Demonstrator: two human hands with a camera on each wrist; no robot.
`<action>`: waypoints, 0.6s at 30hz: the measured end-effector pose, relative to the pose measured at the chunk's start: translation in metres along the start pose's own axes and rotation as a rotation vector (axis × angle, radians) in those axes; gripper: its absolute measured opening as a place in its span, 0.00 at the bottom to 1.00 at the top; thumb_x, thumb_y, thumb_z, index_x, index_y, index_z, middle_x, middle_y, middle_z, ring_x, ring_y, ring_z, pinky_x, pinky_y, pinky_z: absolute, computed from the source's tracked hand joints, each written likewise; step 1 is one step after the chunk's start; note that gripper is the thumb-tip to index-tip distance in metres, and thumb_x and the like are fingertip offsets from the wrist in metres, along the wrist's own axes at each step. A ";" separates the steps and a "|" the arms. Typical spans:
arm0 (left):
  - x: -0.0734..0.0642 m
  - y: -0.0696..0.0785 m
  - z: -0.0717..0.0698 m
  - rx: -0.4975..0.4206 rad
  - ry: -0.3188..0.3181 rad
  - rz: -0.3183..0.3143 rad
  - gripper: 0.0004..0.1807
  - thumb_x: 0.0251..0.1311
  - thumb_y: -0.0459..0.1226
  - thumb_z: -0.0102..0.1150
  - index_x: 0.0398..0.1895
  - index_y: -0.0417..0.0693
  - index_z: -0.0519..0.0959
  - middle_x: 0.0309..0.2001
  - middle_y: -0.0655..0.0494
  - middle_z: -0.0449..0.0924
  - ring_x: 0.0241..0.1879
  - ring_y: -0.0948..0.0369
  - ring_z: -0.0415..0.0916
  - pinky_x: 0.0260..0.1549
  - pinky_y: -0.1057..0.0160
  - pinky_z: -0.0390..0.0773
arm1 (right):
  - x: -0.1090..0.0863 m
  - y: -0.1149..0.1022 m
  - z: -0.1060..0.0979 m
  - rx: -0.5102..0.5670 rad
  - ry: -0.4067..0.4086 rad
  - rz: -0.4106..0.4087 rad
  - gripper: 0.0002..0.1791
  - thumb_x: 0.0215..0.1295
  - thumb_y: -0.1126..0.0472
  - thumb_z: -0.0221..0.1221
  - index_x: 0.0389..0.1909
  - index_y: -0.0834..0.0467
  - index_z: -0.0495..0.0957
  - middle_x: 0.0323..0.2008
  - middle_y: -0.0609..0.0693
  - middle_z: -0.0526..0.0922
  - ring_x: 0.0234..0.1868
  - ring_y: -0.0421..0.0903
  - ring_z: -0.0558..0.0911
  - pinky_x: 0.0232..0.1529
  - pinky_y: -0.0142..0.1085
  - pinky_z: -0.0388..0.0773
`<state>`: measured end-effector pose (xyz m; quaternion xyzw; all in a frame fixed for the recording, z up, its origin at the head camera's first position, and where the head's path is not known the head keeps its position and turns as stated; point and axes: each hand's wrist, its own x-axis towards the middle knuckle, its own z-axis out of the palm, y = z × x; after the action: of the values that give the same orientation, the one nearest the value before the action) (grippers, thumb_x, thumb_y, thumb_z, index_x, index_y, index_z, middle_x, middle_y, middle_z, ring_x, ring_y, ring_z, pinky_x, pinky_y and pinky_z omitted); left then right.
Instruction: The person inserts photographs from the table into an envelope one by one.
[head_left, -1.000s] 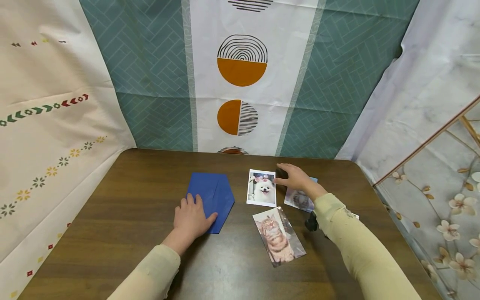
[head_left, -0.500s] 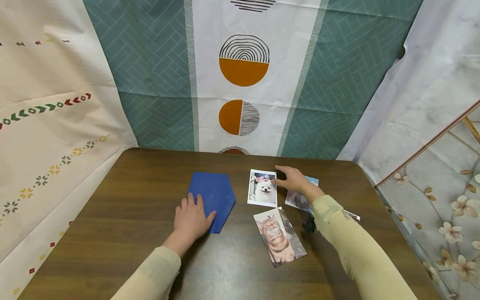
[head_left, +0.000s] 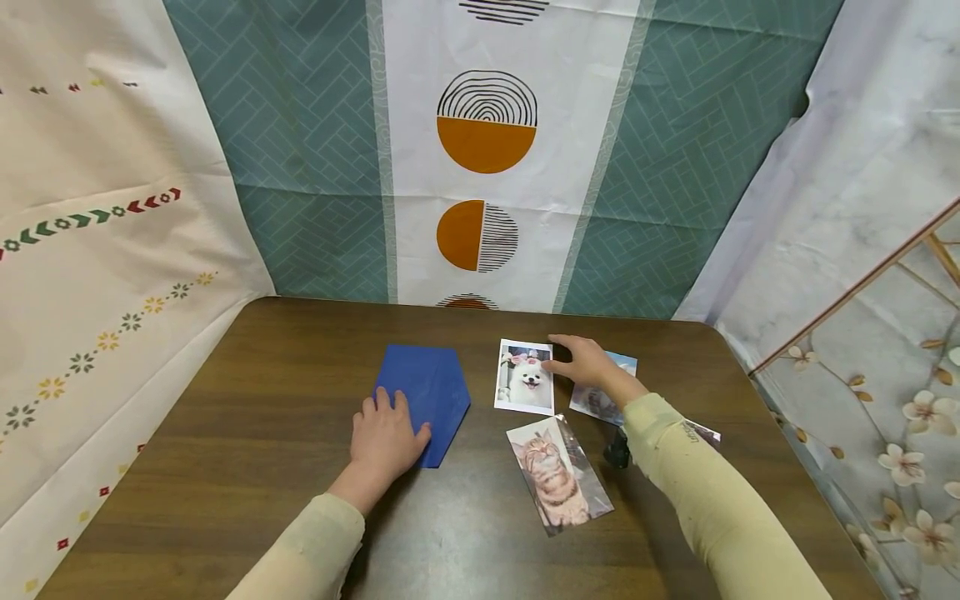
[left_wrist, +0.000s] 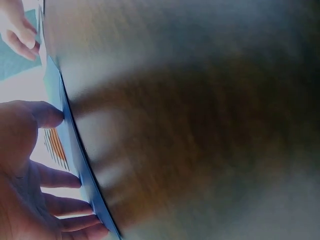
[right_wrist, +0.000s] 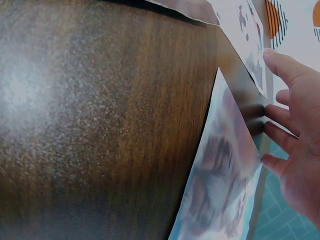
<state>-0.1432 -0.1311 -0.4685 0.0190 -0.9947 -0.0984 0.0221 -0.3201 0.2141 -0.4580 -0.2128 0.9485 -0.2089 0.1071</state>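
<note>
A blue envelope (head_left: 435,375) lies on the left half of the table. My left hand (head_left: 384,439) rests on its near left part, fingers spread; the left wrist view shows fingertips and thumb along the envelope (left_wrist: 82,160). Over on the right, my right hand (head_left: 588,364) is beside a white-bordered photo of a white dog (head_left: 525,377). Its thumb touches that photo's right edge, and the other fingers reach down to the table past it. Beneath this hand and wrist is a blue-edged photo (head_left: 596,402), partly covered.
Nearer on the brown wooden table (head_left: 247,433), an orange cat photo (head_left: 551,475) overlaps a greyish picture (head_left: 591,475). Another photo (head_left: 707,433) pokes out from behind the right sleeve. Patterned cloths (head_left: 322,242) hang around the table.
My right hand has shifted slightly toward the near side, staying at the dog photo's edge. The left hand remains on the envelope, and the photos lie where they were.
</note>
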 end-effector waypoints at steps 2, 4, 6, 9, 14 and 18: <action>0.000 -0.001 0.001 -0.004 0.015 -0.001 0.41 0.68 0.53 0.64 0.70 0.26 0.73 0.69 0.21 0.69 0.65 0.28 0.69 0.59 0.33 0.74 | 0.001 -0.001 0.001 0.002 0.000 -0.001 0.41 0.77 0.44 0.62 0.82 0.60 0.63 0.78 0.66 0.66 0.78 0.69 0.65 0.74 0.65 0.64; 0.000 -0.001 0.001 -0.011 0.026 -0.002 0.41 0.67 0.52 0.65 0.69 0.26 0.74 0.68 0.21 0.70 0.63 0.28 0.69 0.58 0.33 0.74 | 0.001 -0.001 0.001 0.000 0.002 -0.005 0.41 0.78 0.45 0.62 0.82 0.60 0.63 0.78 0.66 0.67 0.78 0.69 0.65 0.74 0.65 0.64; 0.001 -0.001 0.001 -0.022 0.034 -0.002 0.40 0.66 0.52 0.66 0.67 0.26 0.75 0.67 0.22 0.70 0.61 0.28 0.70 0.56 0.33 0.74 | 0.001 0.000 0.001 0.002 0.006 -0.009 0.41 0.78 0.45 0.62 0.82 0.61 0.63 0.78 0.66 0.67 0.77 0.69 0.66 0.73 0.65 0.64; 0.002 -0.001 0.000 -0.047 0.024 -0.015 0.40 0.65 0.53 0.68 0.65 0.26 0.75 0.67 0.22 0.70 0.60 0.28 0.70 0.55 0.32 0.74 | 0.001 0.000 0.001 0.006 0.007 -0.008 0.41 0.77 0.45 0.63 0.82 0.60 0.64 0.78 0.66 0.68 0.77 0.69 0.66 0.73 0.65 0.65; 0.005 -0.002 -0.003 -0.113 -0.007 -0.056 0.39 0.64 0.52 0.70 0.65 0.27 0.75 0.71 0.19 0.64 0.65 0.27 0.66 0.57 0.30 0.71 | 0.001 0.000 0.002 0.010 0.004 -0.011 0.41 0.77 0.45 0.63 0.82 0.61 0.64 0.78 0.65 0.68 0.77 0.68 0.66 0.73 0.65 0.65; 0.005 -0.003 -0.005 -0.134 -0.004 -0.080 0.41 0.62 0.52 0.72 0.65 0.27 0.74 0.69 0.17 0.64 0.65 0.26 0.66 0.57 0.30 0.70 | 0.000 -0.001 0.001 0.009 0.006 -0.009 0.41 0.77 0.45 0.63 0.81 0.61 0.64 0.78 0.66 0.68 0.77 0.68 0.66 0.73 0.64 0.65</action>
<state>-0.1482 -0.1353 -0.4640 0.0571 -0.9844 -0.1658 0.0174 -0.3197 0.2128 -0.4580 -0.2158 0.9469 -0.2143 0.1046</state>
